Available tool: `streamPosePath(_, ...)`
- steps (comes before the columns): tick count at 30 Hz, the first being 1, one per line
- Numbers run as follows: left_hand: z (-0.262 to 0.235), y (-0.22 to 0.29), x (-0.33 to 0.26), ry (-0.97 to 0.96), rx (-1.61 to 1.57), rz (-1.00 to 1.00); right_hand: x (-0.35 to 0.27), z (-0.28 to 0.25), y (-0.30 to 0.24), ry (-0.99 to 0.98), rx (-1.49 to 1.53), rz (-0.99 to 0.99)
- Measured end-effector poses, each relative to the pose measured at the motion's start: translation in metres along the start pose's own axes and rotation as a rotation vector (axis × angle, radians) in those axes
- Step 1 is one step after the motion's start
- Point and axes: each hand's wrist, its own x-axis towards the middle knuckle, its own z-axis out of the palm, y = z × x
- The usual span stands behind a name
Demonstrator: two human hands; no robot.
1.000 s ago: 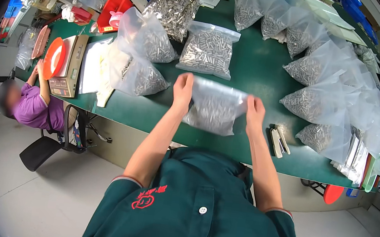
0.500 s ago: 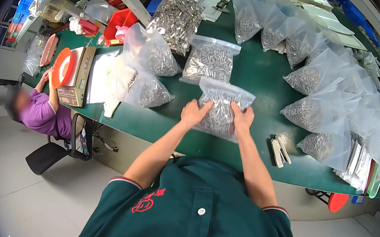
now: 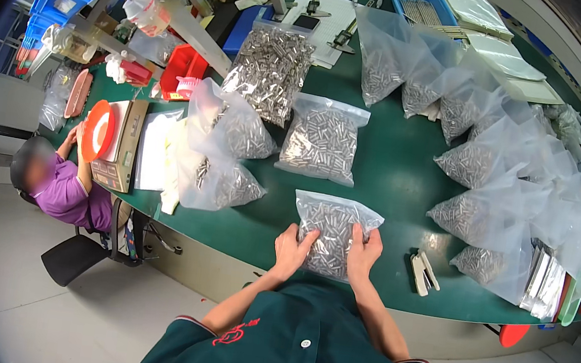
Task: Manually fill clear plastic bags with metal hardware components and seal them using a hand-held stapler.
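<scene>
A clear zip bag [image 3: 332, 235] full of short silvery metal pins lies near the table's front edge, its zip end away from me. My left hand [image 3: 291, 251] is closed on its left side, thumb on top. On the opposite side my right hand [image 3: 363, 256] grips it the same way, thumb pressed on the plastic. Beyond it lies a second zip bag [image 3: 321, 141] of similar metal pieces, apart from the first. A larger bag of shiny metal parts [image 3: 268, 68] rests farther back.
Several cloudy bags of pins [image 3: 469, 165] line the right side. Others [image 3: 231, 185] stand at left, near a scale [image 3: 115, 173] with an orange tray. A stapler [image 3: 424, 274] lies to the right. Across the far left sits a person in purple [image 3: 76, 194]. Calipers [image 3: 345, 36] lie at the back.
Both hands have drawn the held bag toward me, and a gap now separates it from the second bag. My view has shifted, so the table appears lower in the picture.
</scene>
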Motion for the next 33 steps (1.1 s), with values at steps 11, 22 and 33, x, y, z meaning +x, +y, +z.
streamPosePath(11, -0.069, 0.108, 0.124, 0.230, 0.089, 0.223, 0.102, 0.054, -0.116, -0.050, 0.430, 0.023)
streamPosePath(22, -0.026, 0.055, 0.158, 0.254, 0.125, 0.072, 0.118, 0.094, -0.035, -0.328, 0.112, -0.106)
streamPosePath(33, -0.007, 0.030, 0.102, -0.277, -1.155, -0.605, 0.166, 0.074, -0.094, 0.027, -0.194, -0.337)
